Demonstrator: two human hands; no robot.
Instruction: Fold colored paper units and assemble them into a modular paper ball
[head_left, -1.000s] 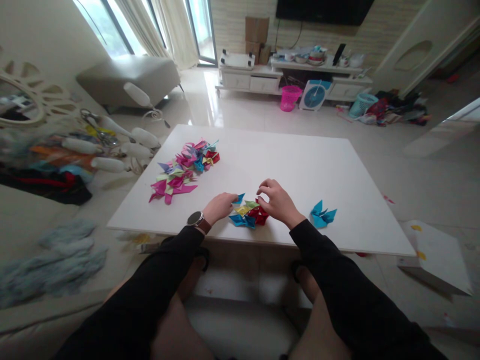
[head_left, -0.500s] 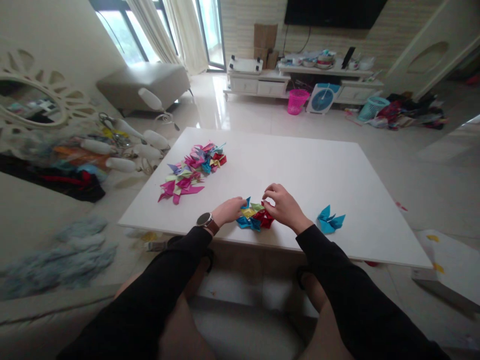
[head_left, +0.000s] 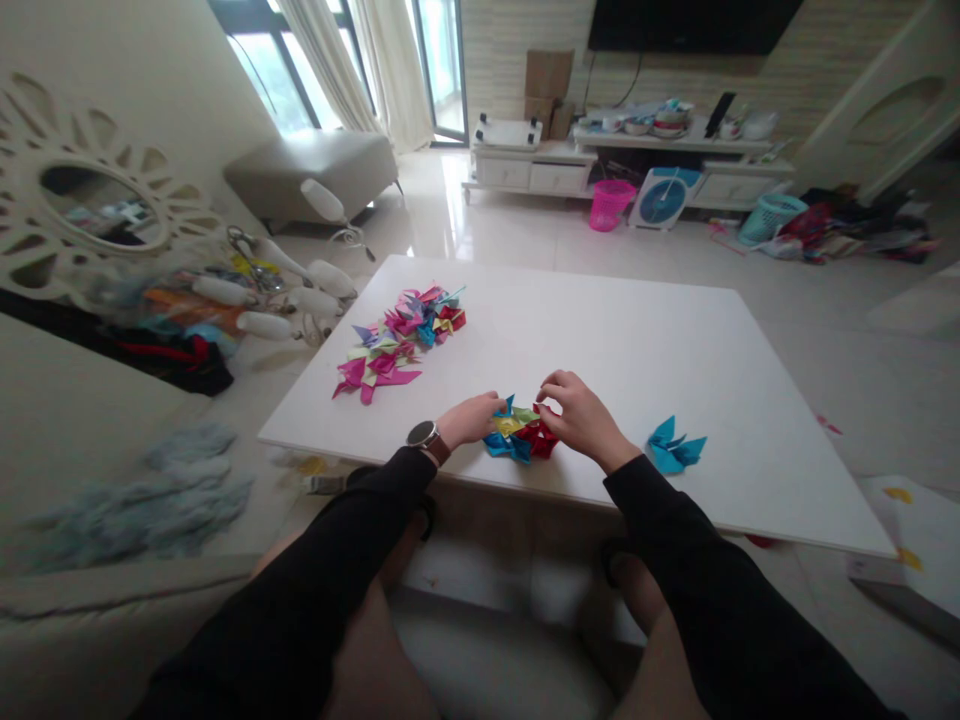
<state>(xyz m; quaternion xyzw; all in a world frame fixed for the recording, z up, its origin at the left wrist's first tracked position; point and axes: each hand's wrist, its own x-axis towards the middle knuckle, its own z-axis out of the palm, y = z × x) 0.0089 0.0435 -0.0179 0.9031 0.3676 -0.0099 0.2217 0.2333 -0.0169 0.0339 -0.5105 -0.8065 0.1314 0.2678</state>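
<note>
A cluster of folded paper cranes lies near the table's front edge, between my hands. It shows a yellow crane (head_left: 509, 424), a green crane (head_left: 526, 414), a blue crane (head_left: 514, 448) and a red crane (head_left: 541, 438). My left hand (head_left: 471, 418), with a watch on its wrist, is closed at the cluster's left side, on a blue piece whose tip sticks up by the fingers. On the opposite side my right hand (head_left: 585, 415) curls its thumb and fingers at the red crane, pinching its upper part. Fingers partly cover both pieces.
A pile of pink, purple, red and blue cranes (head_left: 401, 330) lies at the left on the white table (head_left: 622, 340). One separate blue crane (head_left: 675, 446) rests to the right of my right hand. A lamp with white shades (head_left: 311, 300) stands beyond the table's left edge.
The whole view has shifted slightly, so everything appears further right. Both hands stay at the cluster, with hardly any movement against it.
</note>
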